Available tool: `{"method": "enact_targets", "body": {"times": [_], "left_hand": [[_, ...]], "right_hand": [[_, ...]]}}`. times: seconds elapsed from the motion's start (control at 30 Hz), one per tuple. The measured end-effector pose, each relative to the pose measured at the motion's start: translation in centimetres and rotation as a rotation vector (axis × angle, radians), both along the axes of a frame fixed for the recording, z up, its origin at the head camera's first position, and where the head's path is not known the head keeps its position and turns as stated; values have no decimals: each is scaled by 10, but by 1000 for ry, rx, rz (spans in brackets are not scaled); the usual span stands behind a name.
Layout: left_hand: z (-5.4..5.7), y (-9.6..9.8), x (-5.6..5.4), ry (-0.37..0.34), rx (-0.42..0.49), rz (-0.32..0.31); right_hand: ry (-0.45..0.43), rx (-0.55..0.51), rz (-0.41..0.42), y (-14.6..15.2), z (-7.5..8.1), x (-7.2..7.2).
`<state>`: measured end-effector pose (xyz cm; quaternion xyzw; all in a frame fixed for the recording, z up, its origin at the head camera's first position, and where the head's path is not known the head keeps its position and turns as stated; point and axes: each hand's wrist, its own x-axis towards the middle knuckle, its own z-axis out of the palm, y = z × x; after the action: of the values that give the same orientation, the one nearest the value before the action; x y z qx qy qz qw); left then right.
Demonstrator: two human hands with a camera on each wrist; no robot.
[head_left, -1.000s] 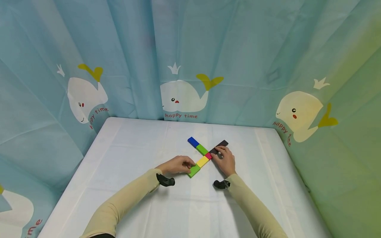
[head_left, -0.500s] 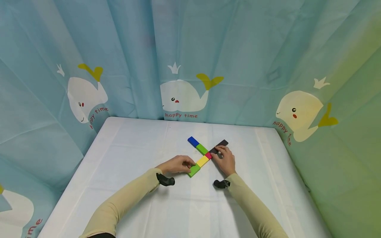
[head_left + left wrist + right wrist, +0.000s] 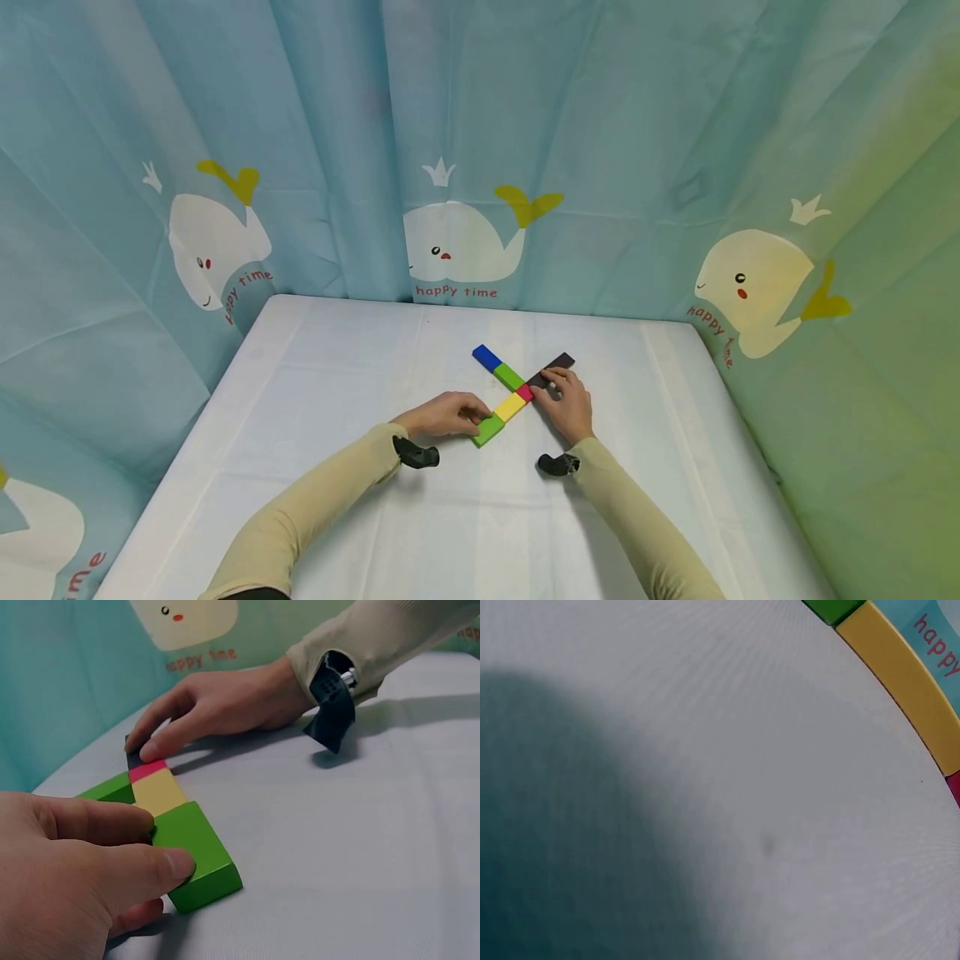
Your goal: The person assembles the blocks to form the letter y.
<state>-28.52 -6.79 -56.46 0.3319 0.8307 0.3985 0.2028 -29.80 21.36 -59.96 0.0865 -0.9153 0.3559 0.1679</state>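
Flat wooden blocks form a Y-like figure on the white table. My left hand [image 3: 448, 414] holds the near green block [image 3: 196, 851] at its left side, with the thumb over its edge. Beyond it come a yellow block [image 3: 510, 407] and a small red block [image 3: 524, 392]. My right hand [image 3: 570, 404] pinches the black block [image 3: 560, 362] between thumb and index finger, where it meets the red one. A second green block [image 3: 509, 377] and a blue block [image 3: 487, 357] run off to the far left. In the right wrist view, neither hand shows.
The table [image 3: 330, 350] has a pale cloth surface. Behind it and on both sides hangs a blue-green curtain [image 3: 615, 125] with whale prints. A black strap piece [image 3: 417, 454] sits at the left wrist, another [image 3: 558, 465] at the right.
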Motion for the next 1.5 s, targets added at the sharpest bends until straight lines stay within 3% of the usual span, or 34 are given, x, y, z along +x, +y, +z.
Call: {"method": "enact_targets", "body": {"times": [0.27,0.6,0.77,0.97,1.13,1.33,1.5], "left_hand": [[-1,-4,2,15,-1,11],[0,-6,9,124,-65,-43],[-4,-10,16,150,-83,-18],[-10,-14,26,169,-26,38],[-9,-14,28,139,24,70],[-4,-15,26,7,4,101],[-3,-10,22,17,11,91]], "right_hand": [[-11,9,0,1,1,-2],[-31,12,-1,1,1,-2],[-44,16,-7,2,4,-1],[-72,17,-6,1,4,0],[-71,7,-10,0,-1,1],[-67,6,-5,-1,-3,2],[-41,10,-8,1,-2,0]]}}
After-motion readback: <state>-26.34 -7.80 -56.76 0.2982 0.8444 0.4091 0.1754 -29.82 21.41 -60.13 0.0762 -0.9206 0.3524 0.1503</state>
